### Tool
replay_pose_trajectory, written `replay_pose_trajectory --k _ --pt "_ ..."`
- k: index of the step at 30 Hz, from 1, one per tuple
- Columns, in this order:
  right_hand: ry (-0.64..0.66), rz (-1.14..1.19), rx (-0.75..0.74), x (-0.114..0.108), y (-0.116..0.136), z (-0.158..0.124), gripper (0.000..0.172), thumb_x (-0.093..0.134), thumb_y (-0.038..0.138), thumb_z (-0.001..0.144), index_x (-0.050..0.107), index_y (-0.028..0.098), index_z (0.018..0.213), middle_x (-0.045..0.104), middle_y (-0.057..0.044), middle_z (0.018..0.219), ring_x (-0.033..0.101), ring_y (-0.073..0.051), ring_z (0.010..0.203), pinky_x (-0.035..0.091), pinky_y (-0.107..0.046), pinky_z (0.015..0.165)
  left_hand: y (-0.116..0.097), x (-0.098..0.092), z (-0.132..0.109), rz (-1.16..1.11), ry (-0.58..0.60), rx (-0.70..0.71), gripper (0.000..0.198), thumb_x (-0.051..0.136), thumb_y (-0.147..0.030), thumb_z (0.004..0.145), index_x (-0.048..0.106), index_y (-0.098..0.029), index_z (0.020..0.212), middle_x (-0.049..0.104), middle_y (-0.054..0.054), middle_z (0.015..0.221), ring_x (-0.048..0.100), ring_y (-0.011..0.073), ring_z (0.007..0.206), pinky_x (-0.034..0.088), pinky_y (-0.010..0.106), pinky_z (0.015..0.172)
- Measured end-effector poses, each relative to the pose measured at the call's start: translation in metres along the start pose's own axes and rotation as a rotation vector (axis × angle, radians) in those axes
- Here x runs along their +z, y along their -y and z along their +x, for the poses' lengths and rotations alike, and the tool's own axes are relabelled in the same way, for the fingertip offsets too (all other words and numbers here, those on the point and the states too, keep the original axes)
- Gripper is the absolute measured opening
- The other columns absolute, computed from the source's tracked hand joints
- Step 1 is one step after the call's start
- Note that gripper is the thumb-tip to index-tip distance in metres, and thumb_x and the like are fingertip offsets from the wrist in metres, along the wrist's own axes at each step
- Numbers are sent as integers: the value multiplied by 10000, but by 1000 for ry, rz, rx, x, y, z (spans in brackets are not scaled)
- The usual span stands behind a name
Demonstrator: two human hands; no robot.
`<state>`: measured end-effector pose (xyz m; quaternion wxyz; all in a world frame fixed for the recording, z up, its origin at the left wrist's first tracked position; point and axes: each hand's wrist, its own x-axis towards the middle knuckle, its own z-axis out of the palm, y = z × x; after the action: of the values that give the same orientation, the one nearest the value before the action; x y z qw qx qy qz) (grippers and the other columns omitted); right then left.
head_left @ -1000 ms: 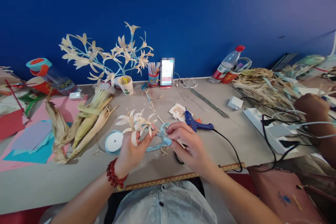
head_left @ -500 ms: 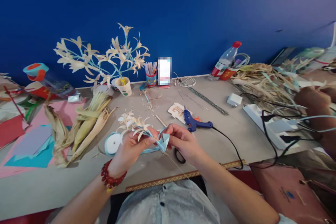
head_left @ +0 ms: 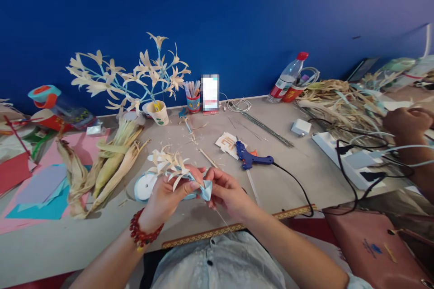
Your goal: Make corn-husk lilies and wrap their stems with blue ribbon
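Note:
My left hand is closed around the stem of a spray of cream husk flowers, whose heads point up and left. Pale blue ribbon is folded around the stem's lower end. My right hand pinches that ribbon from the right, its fingers almost touching the left ones. A thin wire or stem end sticks out below toward my shirt. Beside my left hand, a white ribbon spool with a light blue edge lies on the table, partly hidden by the hand.
A blue glue gun lies right of my hands, its black cord trailing to the table edge. Corn husks and coloured paper lie left. A paper cup holds flower branches behind. Another person's hand rests near the power strip.
My right hand has shifted slightly left and down around the ribbon, and the folded ribbon has turned and looks more closed around the stem. The other person's hand is slightly moved.

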<state>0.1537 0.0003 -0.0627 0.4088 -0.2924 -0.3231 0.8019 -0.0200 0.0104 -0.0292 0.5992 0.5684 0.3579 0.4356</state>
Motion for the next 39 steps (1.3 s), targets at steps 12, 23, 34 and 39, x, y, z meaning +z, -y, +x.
replay_pose_trajectory --k 12,23,34,39 --pt "116 143 115 8 -5 -2 331 740 381 772 469 191 763 701 -40 716 506 -69 479 369 -169 465 0 6 3 6 -66 104 104 622 -198 832 684 -203 749 668 14 717 625 182 740 451 444 996" --pt "18 -902 -538 -5 35 -11 297 573 245 833 545 201 1125 563 -101 1162 557 -211 1004 474 -364 863 -7 -1 6 233 -182 -44 125 652 -295 803 716 -190 782 748 44 854 682 236 921 511 337 898" --pt "101 -1752 -1104 19 42 -8 194 523 100 889 639 254 876 724 -4 959 590 -180 896 414 -389 1003 -4 3 12 235 -245 -67 173 673 -345 782 718 -180 810 752 48 801 689 233 803 547 321 762" --pt "294 -1722 -936 7 52 -30 325 545 111 868 615 263 1147 738 -6 891 586 -192 893 356 -436 1064 -6 -12 11 257 -339 -36 165 700 -336 756 708 -175 789 733 40 750 678 208 735 558 301 694"
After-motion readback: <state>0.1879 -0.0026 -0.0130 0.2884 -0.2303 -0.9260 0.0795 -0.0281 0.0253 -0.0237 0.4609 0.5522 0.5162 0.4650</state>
